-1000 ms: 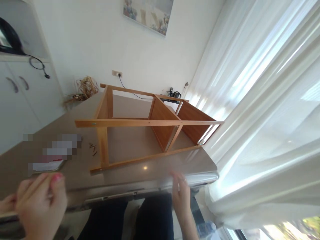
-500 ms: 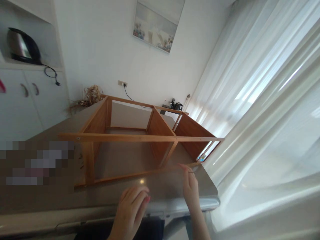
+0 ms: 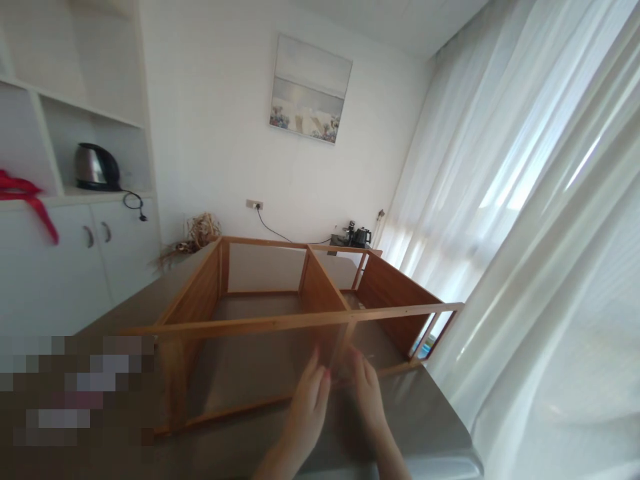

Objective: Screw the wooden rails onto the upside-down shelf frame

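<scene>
A wooden shelf frame [image 3: 280, 322] lies on its side on the grey-brown tabletop [image 3: 415, 407], divided by a middle board [image 3: 327, 277]. My left hand [image 3: 311, 393] is just left of the front middle post [image 3: 344, 340], its fingers stretched out toward the frame; I see nothing in them. Right of that same post is my right hand [image 3: 369, 393], its fingertips smeared by motion. Whether either hand touches the post cannot be made out, nor whether something small sits in the right fingers.
An electric kettle [image 3: 96, 167] stands in the white cabinet at left, near a red ribbon-like cloth [image 3: 30, 193]. Dried stalks [image 3: 203, 230] lie behind the frame. A black coffee maker [image 3: 359, 235] is at the back, and white curtains [image 3: 500, 220] hang along the right.
Both hands have moved up to the frame's middle post. My left hand went rightward, my right hand slightly left, bringing them closer together. The camera view has tilted up.
</scene>
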Tool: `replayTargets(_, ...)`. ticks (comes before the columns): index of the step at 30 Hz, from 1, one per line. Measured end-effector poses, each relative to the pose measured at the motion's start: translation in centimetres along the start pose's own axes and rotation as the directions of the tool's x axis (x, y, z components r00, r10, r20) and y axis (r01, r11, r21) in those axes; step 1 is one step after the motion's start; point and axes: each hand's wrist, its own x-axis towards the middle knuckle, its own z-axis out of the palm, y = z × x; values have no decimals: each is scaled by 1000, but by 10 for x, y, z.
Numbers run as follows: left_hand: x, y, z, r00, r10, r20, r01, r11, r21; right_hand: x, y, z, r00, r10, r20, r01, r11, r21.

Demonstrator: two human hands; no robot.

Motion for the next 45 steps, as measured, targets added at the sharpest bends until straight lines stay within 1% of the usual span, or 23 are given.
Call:
replayTargets(3,-7,-12,-9,997,73,12,-74,991,114,1,12,-1,999,-32,-15,31,997,-72)
replayTargets(7,-20,-24,-24,991,118,71,-130,969,209,1,22,-7,999,-30,20,33,986,-166)
replayTargets(10,-24,-28,-31,982,145,120,-171,954,248,-4,22,-7,998,-33,53,45,972,-232)
replayTargets(13,-25,-31,-35,975,165,150,-202,937,286,-9,21,-3,997,-45,61,62,951,-304)
replayTargets(18,-27,-32,-40,954,254,159,-291,912,288,-16,20,0,995,-71,65,90,919,-383)
replayTargets(21,-29,-28,-45,950,251,185,-297,911,288,-18,21,1,994,-84,67,104,909,-403)
replayTargets(24,-29,-23,-48,952,218,212,-276,915,295,-19,20,2,991,-103,82,127,903,-411)
replayTargets(27,-30,-21,-48,954,183,236,-253,916,313,-20,12,-3,986,-141,90,166,894,-417)
replayTargets(30,-30,-21,-47,953,185,241,-257,914,315,-18,-9,-25,975,-219,31,210,876,-434)
replayTargets(33,-30,-21,-47,955,186,232,-252,921,297,-6,-45,-57,936,-350,-44,294,843,-451)
replayTargets(34,-30,-20,-47,955,182,232,-248,923,295,1,-59,-67,907,-417,-61,347,821,-454)
replayTargets(35,-30,-20,-47,955,179,235,-245,923,296,11,-75,-74,846,-529,-72,441,769,-463)
replayTargets(36,-30,-20,-48,956,177,236,-245,922,299,23,-91,-79,796,-602,-62,508,721,-471)
replayTargets(37,-30,-20,-48,956,177,233,-245,922,302,35,-107,-82,772,-635,-22,553,688,-469)
replayTargets(38,-30,-20,-48,957,179,230,-245,921,304,49,-123,-81,774,-631,49,572,665,-480)
replayTargets(39,-30,-21,-48,957,184,226,-249,919,306,62,-137,-78,796,-587,146,568,642,-516)
replayTargets(40,-31,-21,-47,956,190,223,-254,917,309,76,-150,-74,837,-485,252,530,607,-592)
replayTargets(41,-31,-23,-46,956,197,219,-260,912,316,89,-161,-67,880,-340,332,471,539,-698)
replayTargets(43,-32,-25,-44,955,212,210,-274,900,339,112,-178,-51,893,-231,387,450,486,-749)
replayTargets(45,-33,-28,-41,952,231,199,-290,887,358,129,-189,-33,915,-143,377,401,426,-811)
